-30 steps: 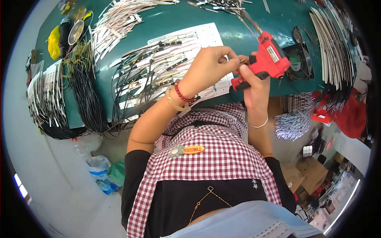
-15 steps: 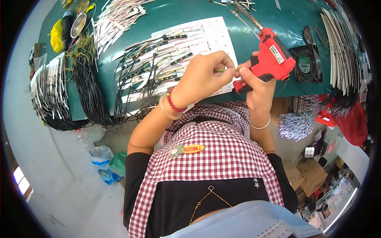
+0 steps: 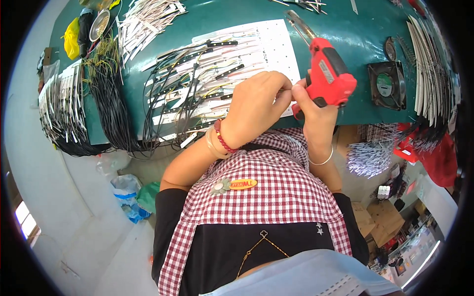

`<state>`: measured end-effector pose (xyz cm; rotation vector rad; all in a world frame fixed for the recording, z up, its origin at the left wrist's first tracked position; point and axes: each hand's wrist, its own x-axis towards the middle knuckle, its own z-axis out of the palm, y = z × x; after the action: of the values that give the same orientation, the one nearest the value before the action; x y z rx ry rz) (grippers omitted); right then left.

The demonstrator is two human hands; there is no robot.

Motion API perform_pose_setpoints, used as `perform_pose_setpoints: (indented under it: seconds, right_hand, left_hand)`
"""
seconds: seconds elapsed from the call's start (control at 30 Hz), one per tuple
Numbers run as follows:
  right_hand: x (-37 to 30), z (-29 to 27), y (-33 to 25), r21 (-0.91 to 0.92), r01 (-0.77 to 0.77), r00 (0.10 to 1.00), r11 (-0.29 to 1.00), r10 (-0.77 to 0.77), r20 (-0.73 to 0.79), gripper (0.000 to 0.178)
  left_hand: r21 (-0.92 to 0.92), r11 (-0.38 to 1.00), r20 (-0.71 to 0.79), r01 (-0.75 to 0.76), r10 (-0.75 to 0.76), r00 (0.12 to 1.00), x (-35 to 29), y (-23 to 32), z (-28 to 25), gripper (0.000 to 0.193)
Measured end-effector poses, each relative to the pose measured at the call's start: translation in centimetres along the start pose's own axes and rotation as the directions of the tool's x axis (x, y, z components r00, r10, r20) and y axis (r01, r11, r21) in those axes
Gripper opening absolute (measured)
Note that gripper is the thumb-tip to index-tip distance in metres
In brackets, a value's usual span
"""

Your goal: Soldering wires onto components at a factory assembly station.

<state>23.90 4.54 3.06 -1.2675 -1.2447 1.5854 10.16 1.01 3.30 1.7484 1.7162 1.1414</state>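
Note:
My right hand [image 3: 318,116] is closed round the handle of a red soldering gun [image 3: 327,74], whose metal tip points up and away to the left. Its thumb and a fingertip reach across to my left hand [image 3: 261,101], and the two hands meet at the fingertips. My left fingers are pinched together. The thin yellow-green wire seen between them a moment ago is now mostly hidden by the fingers. Just left of that hand, narrow strips with black cables [image 3: 229,71] lie across a white perforated board [image 3: 281,52].
A thick bundle of black cables [image 3: 108,101] hangs over the table's front edge at left. Loose white strips [image 3: 150,24] lie heaped at the back. To the right are a square black fan [image 3: 386,85] and a stack of long strips [image 3: 425,74]. The tabletop [image 3: 340,15] is green.
The soldering gun has tilted and shifted slightly left, its tip swinging nearer. My hands have drawn together, and the fingers now cover the wire.

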Motion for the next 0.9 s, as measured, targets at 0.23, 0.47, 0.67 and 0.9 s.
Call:
perform_pose_setpoints:
  seconds: [0.23, 0.47, 0.67, 0.9]
  right_hand:
    - [-0.5, 0.2, 0.3, 0.273, 0.047, 0.998, 0.961, -0.034, -0.051, 0.039]
    - [-0.5, 0.8, 0.6, 0.297, 0.030, 1.000, 0.954, -0.027, -0.013, 0.033]
    - [-1.2, -0.1, 1.5, -0.060, 0.013, 0.995, 0.998, -0.006, 0.103, 0.044]
    - [-1.9, 0.1, 1.9, -0.042, 0.102, 0.993, 0.994, -0.099, 0.065, 0.042]
  left_hand:
    - [-0.435, 0.810, 0.198, 0.395, -0.342, 0.919, -1.3, -0.7, -1.0, 0.005]
    - [-0.058, 0.975, 0.150, 0.212, -0.202, 0.968, -2.6, -0.9, -0.5, 0.007]
    - [-0.073, 0.951, 0.113, 0.301, -0.292, 0.950, -1.5, -0.5, -1.7, 0.004]
    - [-0.252, 0.944, -0.098, 0.214, -0.245, 0.965, -2.0, -0.7, 0.5, 0.004]
